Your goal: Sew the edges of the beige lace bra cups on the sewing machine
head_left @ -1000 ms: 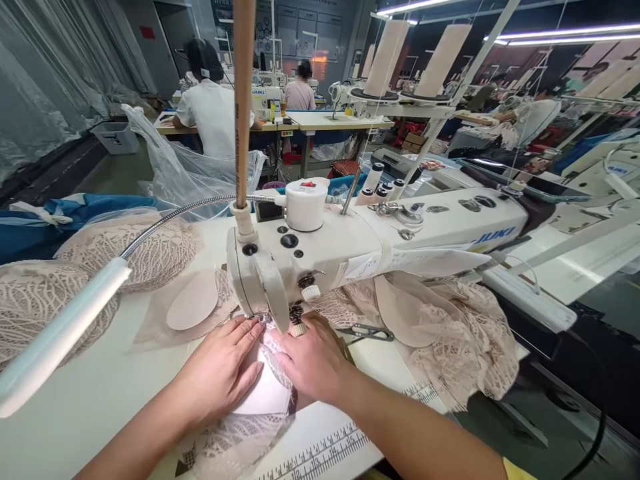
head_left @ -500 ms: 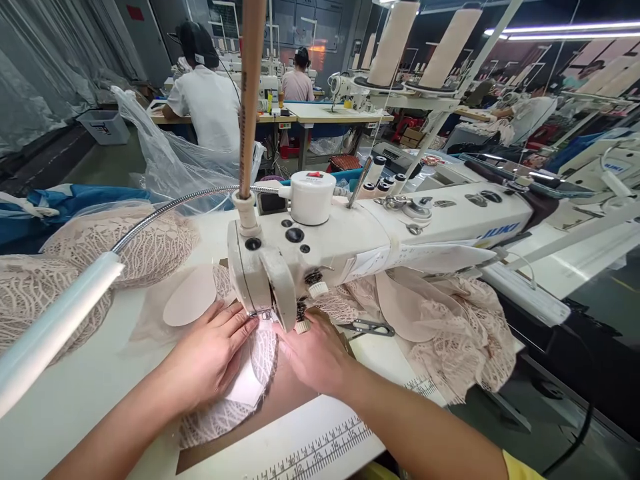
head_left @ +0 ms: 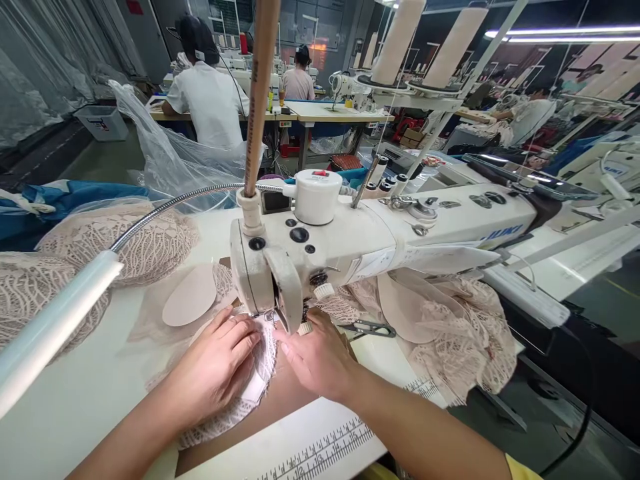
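Observation:
A pale lace cup piece with a white backing lies under the needle end of a white sewing machine. My left hand rests on its left part, palm down, fingers slightly bent and pressing on the fabric. On the other side of the presser foot, my right hand lies low beside the lace edge, thumb stretched out and apart from the fingers. Its fingertips are partly hidden behind the machine's head. Brown bed plate shows beneath the fabric.
Thread snips lie right of my right hand, near a heap of lace pieces. More lace cups sit at left, behind a lamp tube. A printed ruler runs along the front edge. People sew farther back.
My left hand has shifted slightly, its knuckles higher and fingers more bent, covering more of the lace piece. The fabric has turned a little under the foot. My right hand stays nearly in place.

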A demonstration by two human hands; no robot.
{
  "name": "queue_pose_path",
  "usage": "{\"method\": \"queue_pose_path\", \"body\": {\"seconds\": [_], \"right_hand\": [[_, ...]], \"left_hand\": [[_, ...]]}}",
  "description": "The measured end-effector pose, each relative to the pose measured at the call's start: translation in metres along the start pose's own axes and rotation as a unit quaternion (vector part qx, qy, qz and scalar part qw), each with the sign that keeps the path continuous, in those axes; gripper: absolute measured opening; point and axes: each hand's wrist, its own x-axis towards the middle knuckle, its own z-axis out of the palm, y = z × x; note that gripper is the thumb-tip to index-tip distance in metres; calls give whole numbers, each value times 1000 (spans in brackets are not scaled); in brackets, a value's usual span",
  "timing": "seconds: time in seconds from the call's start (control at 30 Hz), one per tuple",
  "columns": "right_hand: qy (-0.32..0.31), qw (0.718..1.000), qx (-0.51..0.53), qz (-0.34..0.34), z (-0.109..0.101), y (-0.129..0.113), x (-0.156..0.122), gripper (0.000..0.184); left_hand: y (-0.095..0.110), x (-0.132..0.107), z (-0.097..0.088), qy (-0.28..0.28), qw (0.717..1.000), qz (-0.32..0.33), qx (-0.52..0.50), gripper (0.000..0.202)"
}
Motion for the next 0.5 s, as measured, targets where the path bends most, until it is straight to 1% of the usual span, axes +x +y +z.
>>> {"method": "queue_pose_path", "body": {"seconds": [0.07, 0.13, 0.2, 0.3, 0.43, 0.5], "right_hand": [[-3, 1000, -2, 2, 0, 0, 0, 24], [-26, 1000, -6, -3, -2, -1, 1, 20], [-53, 998, -8, -14, -5, -2, 2, 15], [-73, 996, -3, -42, -10, -2, 3, 11], [-76, 994, 14, -75, -13, -1, 5, 12], [-57, 995, 28, -75, -12, 0, 6, 15]], "left_hand": [[-3, 0, -2, -1, 1000, -2, -2, 29], [-5, 0, -4, 5, 1000, -1, -7, 28], [-5, 1, -4, 12, 1000, 1, -17, 27], [-3, 2, -1, 23, 999, 4, -39, 26], [1, 1, 8, 18, 999, -2, -47, 26], [4, -1, 10, 5, 999, 0, -43, 26]]}}
